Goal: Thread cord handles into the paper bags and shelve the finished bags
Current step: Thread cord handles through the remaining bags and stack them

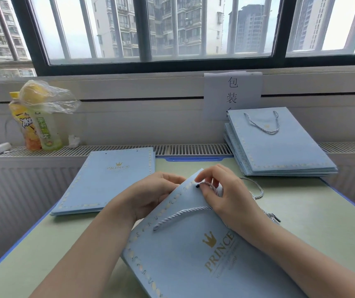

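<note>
On the green table (pixel 43 244), both hands pinch a pale-blue gold-crowned bag (pixel 193 265), right hand (pixel 226 196) pinching its cord (pixel 183 214)

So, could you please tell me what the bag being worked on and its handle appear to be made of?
The bag looks like stiff matte light-blue paper or card with shiny gold foil print; it holds flat and creases sharply. The cord handle looks like twisted pale textile rope, probably synthetic given its slight sheen, with a dark tip at the hole.
</note>
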Tool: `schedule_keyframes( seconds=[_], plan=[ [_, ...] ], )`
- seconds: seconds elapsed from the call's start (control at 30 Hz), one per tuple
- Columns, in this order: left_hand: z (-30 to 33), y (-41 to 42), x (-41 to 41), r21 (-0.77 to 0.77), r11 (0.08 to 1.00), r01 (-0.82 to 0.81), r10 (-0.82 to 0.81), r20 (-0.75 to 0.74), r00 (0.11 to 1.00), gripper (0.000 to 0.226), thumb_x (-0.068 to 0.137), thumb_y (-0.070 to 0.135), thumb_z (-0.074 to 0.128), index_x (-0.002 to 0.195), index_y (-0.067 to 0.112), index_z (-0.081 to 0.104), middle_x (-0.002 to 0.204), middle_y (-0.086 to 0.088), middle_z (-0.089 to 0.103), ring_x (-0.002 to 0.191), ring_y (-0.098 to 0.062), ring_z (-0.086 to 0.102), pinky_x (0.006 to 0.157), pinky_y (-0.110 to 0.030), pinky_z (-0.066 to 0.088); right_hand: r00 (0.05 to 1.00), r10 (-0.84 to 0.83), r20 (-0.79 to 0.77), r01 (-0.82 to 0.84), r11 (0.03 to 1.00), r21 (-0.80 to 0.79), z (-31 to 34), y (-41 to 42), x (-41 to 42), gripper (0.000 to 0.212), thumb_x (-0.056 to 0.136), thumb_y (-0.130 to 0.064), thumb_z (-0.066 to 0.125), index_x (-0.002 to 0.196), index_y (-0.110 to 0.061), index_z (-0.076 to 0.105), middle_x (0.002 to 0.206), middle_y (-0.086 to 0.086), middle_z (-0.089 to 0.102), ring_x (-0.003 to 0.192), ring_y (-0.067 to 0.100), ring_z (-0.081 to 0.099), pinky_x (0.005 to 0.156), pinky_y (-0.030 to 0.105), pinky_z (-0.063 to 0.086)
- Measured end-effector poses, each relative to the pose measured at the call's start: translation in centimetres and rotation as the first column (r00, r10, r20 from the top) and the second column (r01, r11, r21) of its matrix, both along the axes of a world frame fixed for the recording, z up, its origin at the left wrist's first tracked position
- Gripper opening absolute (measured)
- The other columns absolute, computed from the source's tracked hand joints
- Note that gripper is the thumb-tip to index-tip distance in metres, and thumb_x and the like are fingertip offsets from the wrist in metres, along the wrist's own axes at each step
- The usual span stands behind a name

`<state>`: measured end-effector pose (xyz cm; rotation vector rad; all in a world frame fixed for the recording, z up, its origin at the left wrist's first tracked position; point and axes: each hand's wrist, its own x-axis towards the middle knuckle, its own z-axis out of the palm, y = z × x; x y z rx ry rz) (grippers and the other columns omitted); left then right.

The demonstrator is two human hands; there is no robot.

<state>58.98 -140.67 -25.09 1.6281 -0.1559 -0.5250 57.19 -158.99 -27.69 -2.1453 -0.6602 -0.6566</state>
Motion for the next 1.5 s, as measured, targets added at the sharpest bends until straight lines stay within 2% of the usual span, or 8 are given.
schedule_keyframes(
  seconds=[0.1,0.27,0.5,0.73,0.97,1.1,1.37,1.5],
  plan=[
    [-0.1,0.3,0.0,0.056,0.996,0.063,-0.062,-0.006,0.998,0.025,0.079,0.015,0.072,0.103,0.012,0.073,0.101,-0.020,0.048,0.072,-0.021,0.038,0.054,-0.024,0.037,1.000,0.018,-0.015,-0.018,1.000,0.013,0.0,-0.1,0.0,0.011,0.087,-0.011,0.058,0.089,-0.022,0.061,0.083,-0.015,0.055,0.082,0.009,0.051,0.072,0.017,0.039],
    [-0.7,-0.1,0.2,0.078,0.996,0.042,-0.045,0.035,0.998,0.015,0.086,0.006,0.064,0.088,0.014,0.077,0.086,-0.017,0.062,0.062,-0.022,0.053,0.056,-0.026,0.043,0.997,0.047,-0.054,-0.047,0.999,0.003,-0.2,0.0,-0.1,0.012,0.086,-0.019,0.052,0.090,-0.028,0.058,0.086,-0.010,0.057,0.083,0.008,0.050,0.072,0.016,0.038],
    [-0.7,0.1,0.1,0.175,0.980,0.091,-0.091,-0.009,0.996,0.039,0.073,0.014,0.066,0.106,-0.006,0.064,0.102,-0.027,0.057,0.075,-0.027,0.052,0.064,-0.032,0.040,0.985,0.069,-0.159,-0.064,0.997,0.036,0.0,0.0,-0.4,0.014,0.092,-0.011,0.056,0.094,-0.024,0.061,0.076,-0.008,0.057,0.061,-0.001,0.046,0.060,0.012,0.035],
    [-0.9,-0.1,0.3,0.282,0.959,0.003,-0.014,0.034,0.999,0.016,0.095,0.012,0.055,0.084,0.004,0.062,0.078,-0.014,0.059,0.058,-0.019,0.052,0.054,-0.026,0.042,0.942,0.154,-0.298,-0.094,0.974,0.206,0.5,-0.3,-0.2,0.012,0.094,-0.014,0.055,0.092,-0.023,0.061,0.063,0.005,0.051,0.057,0.006,0.042,0.059,0.020,0.035],
    [0.4,0.2,-0.4,0.360,0.931,-0.064,-0.006,0.190,0.982,0.033,0.091,0.043,0.057,0.076,0.013,0.061,0.058,0.001,0.046,0.044,-0.009,0.035,0.043,-0.018,0.027,0.955,0.152,-0.254,0.066,0.729,0.682,1.9,-2.0,1.1,0.021,0.097,-0.005,0.046,0.088,-0.014,0.062,0.055,-0.006,0.049,0.053,0.007,0.045,0.060,0.019,0.041],
    [0.3,0.3,-0.5,0.466,0.884,-0.033,-0.118,0.291,0.949,0.021,0.088,0.035,0.065,0.080,0.016,0.070,0.076,-0.004,0.063,0.067,-0.014,0.054,0.065,-0.030,0.043,0.986,0.008,-0.165,0.122,0.631,0.766,2.6,-3.3,1.5,0.021,0.099,-0.006,0.044,0.089,-0.016,0.060,0.055,-0.008,0.056,0.053,0.004,0.052,0.057,0.014,0.043],
    [0.3,0.4,0.3,0.364,0.831,-0.421,0.175,0.548,0.818,0.023,0.096,0.021,0.055,0.073,0.015,0.058,0.072,0.001,0.057,0.065,-0.013,0.051,0.062,-0.025,0.040,0.980,0.094,-0.176,0.087,0.591,0.802,3.0,-2.9,1.2,0.019,0.097,-0.005,0.046,0.090,-0.015,0.061,0.054,-0.008,0.057,0.051,0.007,0.054,0.052,0.016,0.043],
    [0.1,1.0,0.9,0.339,0.747,-0.572,0.246,0.659,0.711,0.028,0.094,0.017,0.056,0.066,0.018,0.055,0.071,0.002,0.057,0.068,-0.014,0.051,0.063,-0.026,0.038,0.967,0.163,-0.194,0.035,0.673,0.739,3.0,-1.7,0.1,0.018,0.095,-0.004,0.050,0.087,-0.013,0.064,0.054,-0.003,0.053,0.041,0.010,0.044,0.045,0.019,0.038]
  ],
)
